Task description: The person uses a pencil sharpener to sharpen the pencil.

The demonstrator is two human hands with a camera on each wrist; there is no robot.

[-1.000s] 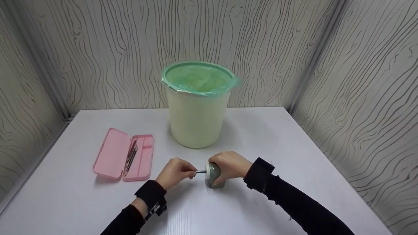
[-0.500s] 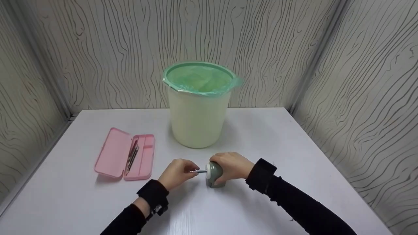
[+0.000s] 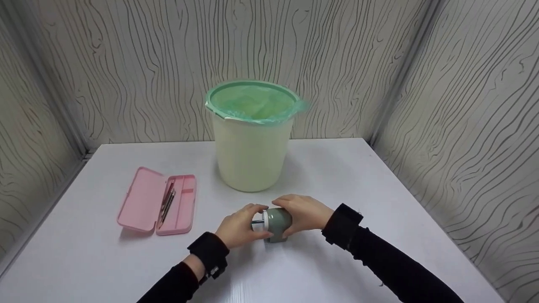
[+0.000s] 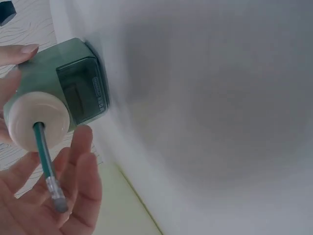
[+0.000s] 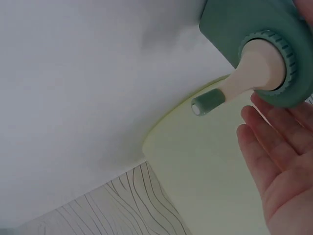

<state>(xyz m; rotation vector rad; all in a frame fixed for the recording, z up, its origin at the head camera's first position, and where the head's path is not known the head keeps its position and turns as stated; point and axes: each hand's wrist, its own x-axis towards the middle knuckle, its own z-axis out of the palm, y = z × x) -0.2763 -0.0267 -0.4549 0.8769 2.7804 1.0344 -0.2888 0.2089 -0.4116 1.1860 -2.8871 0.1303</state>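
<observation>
A green hand-crank pencil sharpener [image 3: 278, 224] stands on the white table in front of me. My right hand [image 3: 308, 213] holds its body from the right, thumb on the near side and fingers on the far side. From the other side, my left hand [image 3: 239, 226] spans the pale round front [image 4: 29, 112] with thumb and fingertips. A teal pencil [image 4: 45, 154], eraser end outward, sticks out of the hole there, between the left thumb and fingers. In the right wrist view the cream crank [image 5: 257, 68] with its green knob [image 5: 209, 101] is untouched.
At the left lies an open pink pencil case [image 3: 143, 200] with several pencils [image 3: 167, 206] in it. A pale bin [image 3: 251, 155] with a green rim and bag liner stands behind the hands. Patterned walls enclose the table [image 3: 345, 168].
My left hand has let go of the pencil's end and moved right, its thumb and fingers now at the sharpener's front. The pencil stays in the hole. The right hand keeps its hold.
</observation>
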